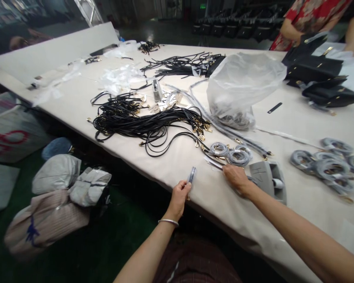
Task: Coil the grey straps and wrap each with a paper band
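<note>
My left hand [180, 194], with a silver bangle at the wrist, pinches a coiled strap in clear plastic [191, 177] over the table's front edge. My right hand [236, 179] is closed beside the grey tape dispenser [265, 179]. A thin black strap [215, 159] runs from the pile into its fingers; the fingertips are partly hidden. Behind the right hand lie wrapped strap coils [238, 155]. Left of them spreads a big heap of black straps [126, 122] with gold clasps.
A clear plastic bag [242, 90] stands mid-table. More wrapped coils [332, 169] lie at right. Black bags [315, 70] are at the far right, where other people's arms work. Stuffed sacks [56, 212] sit on the floor at left. More straps [185, 65] lie farther back.
</note>
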### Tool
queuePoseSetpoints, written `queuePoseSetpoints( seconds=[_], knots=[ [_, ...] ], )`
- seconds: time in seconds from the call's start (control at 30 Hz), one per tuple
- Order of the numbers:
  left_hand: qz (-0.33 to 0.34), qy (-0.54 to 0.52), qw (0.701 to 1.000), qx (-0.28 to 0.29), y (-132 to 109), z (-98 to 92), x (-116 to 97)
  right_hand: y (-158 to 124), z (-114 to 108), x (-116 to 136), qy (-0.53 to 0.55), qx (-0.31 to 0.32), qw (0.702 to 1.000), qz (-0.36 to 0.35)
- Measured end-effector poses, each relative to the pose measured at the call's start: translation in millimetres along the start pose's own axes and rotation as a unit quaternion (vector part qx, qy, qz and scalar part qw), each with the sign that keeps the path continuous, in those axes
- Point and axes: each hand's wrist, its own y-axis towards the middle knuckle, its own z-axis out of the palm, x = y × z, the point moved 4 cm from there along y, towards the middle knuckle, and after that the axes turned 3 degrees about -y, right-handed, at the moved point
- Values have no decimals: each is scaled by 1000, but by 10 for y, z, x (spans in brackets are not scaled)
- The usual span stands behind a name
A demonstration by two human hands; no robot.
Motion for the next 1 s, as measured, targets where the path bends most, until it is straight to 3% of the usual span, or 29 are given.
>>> queuePoseSetpoints(
  seconds=[0.07, 0.5, 0.7, 1.0],
  knots=[
    [-37, -86, 996, -2, -37, -33, -27, 27, -35, -62, 11, -1, 1000, 12],
    [-98, -247, 964, 4, -133, -189, -19, -137, -430, -385, 73, -30, 992, 98],
    [-115, -275, 954, 28, -200, -124, 21, -176, -371, -401, 157, -39, 979, 127],
    [-115, -270, 955, 27, -205, -166, 55, -150, -185, -641, 325, -41, 923, 204]
  ],
)
